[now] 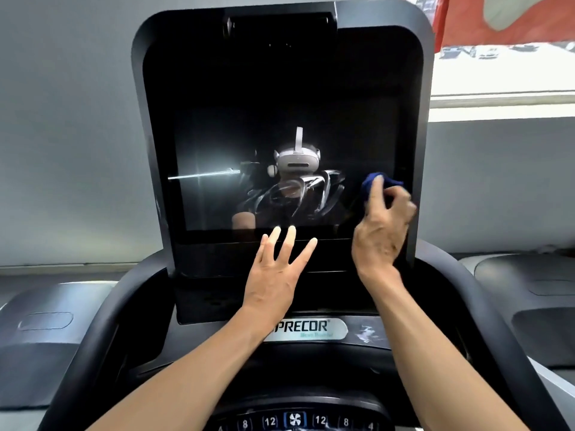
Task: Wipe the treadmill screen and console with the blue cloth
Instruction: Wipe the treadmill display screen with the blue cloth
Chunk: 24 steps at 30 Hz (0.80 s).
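I am bracing my left hand (275, 269) flat against the dark bezel under the treadmill screen (280, 169), at about six o'clock of the glass, fingers straight and spread, holding nothing. Its fingertips (291, 231) are sitting right at the glass's bottom edge, and I judge that is a risk: if they are creeping upward, they will be laying fresh prints on it.

Moving right, my right hand (381, 228) is pressing the blue cloth (373, 185) against the screen at about four o'clock, near its right edge. The forefinger is stretching over the bunched cloth while the other fingers are curling round it, so the cloth is gripped, though I cannot tell how firmly. Bunched this small, it is covering little glass per pass; strokes may be leaving streaks or missing the corners.

Below, the console (311, 419) with its fan button is waiting, with a pale smear (368, 332) showing beside the Precor badge (306, 329).
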Each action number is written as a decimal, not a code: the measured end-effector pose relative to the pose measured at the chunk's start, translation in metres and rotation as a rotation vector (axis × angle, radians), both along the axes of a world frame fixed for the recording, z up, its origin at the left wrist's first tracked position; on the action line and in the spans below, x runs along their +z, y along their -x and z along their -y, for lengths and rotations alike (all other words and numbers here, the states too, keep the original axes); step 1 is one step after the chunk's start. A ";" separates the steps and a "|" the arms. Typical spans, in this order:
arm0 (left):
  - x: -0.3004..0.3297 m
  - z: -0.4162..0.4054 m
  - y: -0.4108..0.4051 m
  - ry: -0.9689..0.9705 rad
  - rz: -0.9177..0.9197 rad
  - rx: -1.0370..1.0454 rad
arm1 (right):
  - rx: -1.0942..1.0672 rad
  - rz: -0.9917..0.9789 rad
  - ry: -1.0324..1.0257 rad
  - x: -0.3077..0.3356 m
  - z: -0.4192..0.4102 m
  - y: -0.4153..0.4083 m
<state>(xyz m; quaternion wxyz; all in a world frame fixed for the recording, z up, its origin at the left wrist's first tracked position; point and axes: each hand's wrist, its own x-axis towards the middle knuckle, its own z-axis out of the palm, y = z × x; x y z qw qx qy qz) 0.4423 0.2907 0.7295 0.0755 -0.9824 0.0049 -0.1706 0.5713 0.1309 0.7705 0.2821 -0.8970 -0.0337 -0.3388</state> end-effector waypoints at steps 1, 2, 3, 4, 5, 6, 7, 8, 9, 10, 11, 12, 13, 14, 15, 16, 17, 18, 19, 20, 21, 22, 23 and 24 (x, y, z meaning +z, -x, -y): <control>-0.001 0.000 0.000 -0.008 0.008 -0.002 | 0.090 0.045 0.098 -0.010 0.000 0.010; -0.001 -0.001 0.000 -0.016 0.012 -0.005 | 0.184 0.080 0.205 -0.022 0.008 0.019; -0.002 -0.002 0.000 -0.020 0.010 -0.008 | 0.250 0.097 0.282 -0.029 0.022 0.024; -0.003 -0.003 -0.001 -0.023 0.013 -0.012 | 0.268 0.095 0.303 -0.031 0.035 0.023; -0.004 -0.004 -0.001 -0.028 0.022 -0.016 | 0.234 0.071 0.252 -0.028 0.043 0.017; -0.004 -0.005 -0.002 -0.034 0.029 -0.021 | 0.165 0.023 0.131 -0.020 0.044 0.011; -0.005 -0.005 -0.002 -0.030 0.028 -0.025 | 0.081 -0.030 -0.027 -0.013 0.038 0.002; -0.006 -0.006 -0.002 -0.023 0.027 -0.029 | 0.013 -0.079 -0.147 -0.005 0.025 0.000; -0.006 -0.006 -0.002 -0.013 0.031 -0.033 | -0.015 -0.092 -0.188 0.000 0.008 0.003; -0.007 -0.005 -0.001 -0.007 0.039 -0.037 | 0.016 -0.068 -0.150 -0.001 -0.008 0.011; -0.007 -0.005 0.000 -0.008 0.045 -0.039 | 0.096 -0.019 -0.053 -0.007 -0.018 0.021; -0.006 -0.005 -0.001 -0.012 0.042 -0.046 | 0.185 0.017 0.054 -0.014 -0.020 0.031; -0.005 -0.007 -0.001 -0.014 0.036 -0.057 | 0.254 0.036 0.133 -0.022 -0.015 0.036; -0.005 -0.010 0.000 -0.018 0.035 -0.070 | 0.282 0.039 0.161 -0.026 -0.005 0.035; -0.004 -0.014 0.000 -0.032 0.042 -0.084 | 0.266 0.025 0.124 -0.025 0.003 0.031; -0.003 -0.018 0.000 -0.066 0.051 -0.101 | 0.212 -0.007 0.031 -0.018 0.007 0.025; -0.001 -0.022 0.000 -0.107 0.055 -0.120 | 0.136 -0.046 -0.087 -0.010 0.005 0.016; 0.001 -0.026 0.000 -0.139 0.064 -0.138 | 0.057 -0.090 -0.192 0.000 -0.002 0.010; 0.002 -0.028 0.001 -0.146 0.080 -0.148 | 0.011 -0.130 -0.248 0.008 -0.014 0.009; 0.004 -0.028 0.002 -0.134 0.097 -0.145 | 0.017 -0.133 -0.242 0.012 -0.026 0.014; 0.006 -0.028 0.003 -0.117 0.107 -0.140 | 0.071 -0.101 -0.183 0.010 -0.034 0.024; 0.007 -0.027 0.003 -0.103 0.115 -0.138 | 0.151 -0.048 -0.095 0.004 -0.036 0.034; 0.009 -0.026 0.003 -0.088 0.123 -0.142 | 0.240 -0.007 -0.010 -0.005 -0.032 0.042; 0.009 -0.027 0.003 -0.079 0.121 -0.148 | 0.300 0.023 0.064 -0.014 -0.021 0.043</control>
